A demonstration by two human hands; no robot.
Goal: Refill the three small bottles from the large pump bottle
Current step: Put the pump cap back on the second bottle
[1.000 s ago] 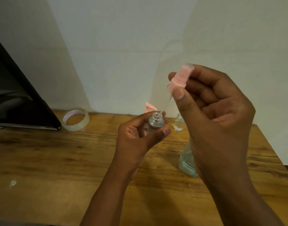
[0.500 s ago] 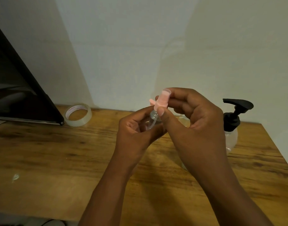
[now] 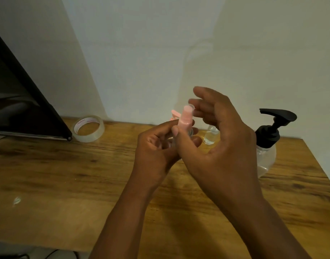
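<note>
My left hand (image 3: 156,146) is closed around a small clear bottle, whose body is mostly hidden by my fingers. Its pink spray cap (image 3: 186,118) sits on the bottle's neck and stands above my fingers. My right hand (image 3: 222,139) is beside the cap with fingers spread; its thumb tip rests against the cap's base. Behind my hands, a second small clear bottle (image 3: 210,136) stands on the wooden table (image 3: 67,174), and a pink cap (image 3: 175,114) of a third shows just behind. The large clear pump bottle (image 3: 267,146) with a black pump head stands at the right.
A roll of clear tape (image 3: 88,128) lies at the back left of the table. A dark screen (image 3: 20,101) leans at the far left. A pale wall rises right behind the table. The table's right edge runs close to the pump bottle.
My right hand lowered the pink spray cap with its tube into the small bottle, seated it on the neck, then opened its fingers off the cap. The view shifted, revealing the pump bottle.
</note>
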